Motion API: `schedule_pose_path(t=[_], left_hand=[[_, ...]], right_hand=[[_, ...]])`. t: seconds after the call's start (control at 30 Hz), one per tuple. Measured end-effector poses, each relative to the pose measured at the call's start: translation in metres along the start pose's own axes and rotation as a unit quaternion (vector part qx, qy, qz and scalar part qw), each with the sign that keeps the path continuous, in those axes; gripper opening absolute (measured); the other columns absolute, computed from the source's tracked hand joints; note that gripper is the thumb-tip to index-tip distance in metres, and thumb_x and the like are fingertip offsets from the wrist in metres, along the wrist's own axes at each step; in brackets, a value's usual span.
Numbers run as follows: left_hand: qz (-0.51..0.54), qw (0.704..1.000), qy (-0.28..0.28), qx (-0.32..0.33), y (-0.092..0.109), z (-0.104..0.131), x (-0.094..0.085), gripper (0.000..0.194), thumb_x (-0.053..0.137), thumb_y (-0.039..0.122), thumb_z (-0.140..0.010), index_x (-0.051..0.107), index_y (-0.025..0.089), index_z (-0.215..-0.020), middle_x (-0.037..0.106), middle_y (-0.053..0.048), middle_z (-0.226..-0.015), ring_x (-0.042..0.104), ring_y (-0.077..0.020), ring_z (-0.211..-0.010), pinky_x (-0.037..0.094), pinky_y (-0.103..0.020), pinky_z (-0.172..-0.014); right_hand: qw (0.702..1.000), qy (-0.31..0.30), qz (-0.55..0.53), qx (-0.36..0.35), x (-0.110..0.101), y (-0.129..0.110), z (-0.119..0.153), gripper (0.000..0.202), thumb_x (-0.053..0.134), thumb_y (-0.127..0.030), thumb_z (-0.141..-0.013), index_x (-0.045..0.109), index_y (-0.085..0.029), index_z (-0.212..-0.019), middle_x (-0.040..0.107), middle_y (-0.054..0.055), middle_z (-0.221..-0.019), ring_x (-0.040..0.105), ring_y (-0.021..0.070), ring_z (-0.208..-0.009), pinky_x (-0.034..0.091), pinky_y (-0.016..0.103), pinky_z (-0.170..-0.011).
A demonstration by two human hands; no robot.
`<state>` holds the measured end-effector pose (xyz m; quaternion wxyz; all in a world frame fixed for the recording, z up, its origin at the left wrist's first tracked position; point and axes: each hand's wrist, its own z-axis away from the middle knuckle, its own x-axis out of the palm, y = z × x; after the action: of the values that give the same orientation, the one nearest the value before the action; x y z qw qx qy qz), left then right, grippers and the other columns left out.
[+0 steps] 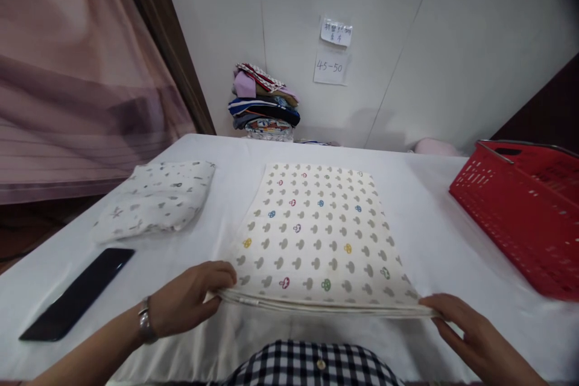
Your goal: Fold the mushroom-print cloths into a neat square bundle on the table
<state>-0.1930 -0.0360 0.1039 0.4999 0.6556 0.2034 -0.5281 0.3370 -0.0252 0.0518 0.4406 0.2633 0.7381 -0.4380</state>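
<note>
Cream mushroom-print cloth [312, 229]: near edge between both hands | left hand [192, 295], right hand [465, 329] pinching its corners

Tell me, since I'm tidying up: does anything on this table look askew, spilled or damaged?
Only mildly: the grey-patterned white cloth at left lies skewed and rumpled, unlike the mushroom-print cloth. No spill or damage shows.

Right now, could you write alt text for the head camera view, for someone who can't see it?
Two bare hands, left and right, pinch the near corners of a folded mushroom-print cloth on a white-covered table. A folded white patterned cloth and black phone-like slab lie left; a red plastic basket sits right.
</note>
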Motion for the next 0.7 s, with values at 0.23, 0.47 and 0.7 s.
schedule_pose_path(t=[0.23,0.47,0.7], left_hand=[[0.068,0.995,-0.065,-0.017,-0.003,-0.003,0.022,0.024,0.038,0.008,-0.053,0.053,0.02,-0.067,0.061,0.001,-0.074,0.056,-0.0144,-0.069,0.041,-0.023,-0.065],[0.122,0.984,-0.081,-0.102,-0.007,-0.006,0.015,0.024,0.039,0.011,-0.056,0.058,0.018,-0.07,0.061,0.002,-0.068,0.054,-0.0134,-0.064,0.039,-0.022,-0.06],[0.181,0.975,-0.018,-0.125,-0.042,-0.075,-0.049,0.02,0.052,0.026,-0.074,0.066,0.014,-0.081,0.065,0.0,-0.073,0.057,-0.0123,-0.067,0.042,-0.021,-0.062]], right_hand=[[0.999,-0.044,-0.015,0.014,0.018,0.006,0.005,0.03,0.054,-0.031,-0.076,0.065,-0.04,-0.103,0.07,0.0,-0.096,0.068,0.0259,-0.086,0.06,0.036,-0.071],[0.993,-0.06,-0.078,0.063,0.013,0.0,-0.002,0.028,0.052,-0.039,-0.077,0.067,-0.039,-0.101,0.07,-0.001,-0.1,0.067,0.0261,-0.089,0.058,0.035,-0.074],[0.969,-0.03,-0.176,0.173,-0.025,0.004,-0.078,0.036,0.056,-0.048,-0.076,0.066,-0.022,-0.1,0.069,0.005,-0.095,0.064,0.0229,-0.086,0.053,0.026,-0.072]])
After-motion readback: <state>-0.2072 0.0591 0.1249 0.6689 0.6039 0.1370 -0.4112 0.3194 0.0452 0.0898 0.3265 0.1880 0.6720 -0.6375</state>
